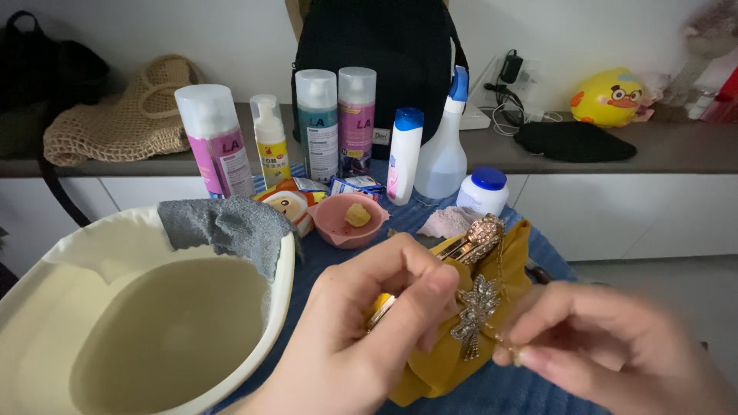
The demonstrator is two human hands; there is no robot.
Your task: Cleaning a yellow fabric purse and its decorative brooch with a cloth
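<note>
My left hand (369, 323) grips a mustard-yellow bag (446, 346) with gold metal trim, thumb and fingers pinched on its upper edge. A sparkly rhinestone ornament (474, 315) hangs on the bag's front, under a jewelled gold clasp (480, 230). My right hand (615, 346) is at the lower right, its fingertips pinching the thin gold chain just beside the ornament. Both hands are close to the camera and slightly blurred.
A cream basin (46, 284) of water with a grey cloth (231, 223) on its rim sits at left. Behind stand several spray cans and bottles (338, 123), a pink bowl (350, 223), a white jar (484, 190), a black backpack (377, 54) and a yellow duck toy (611, 96).
</note>
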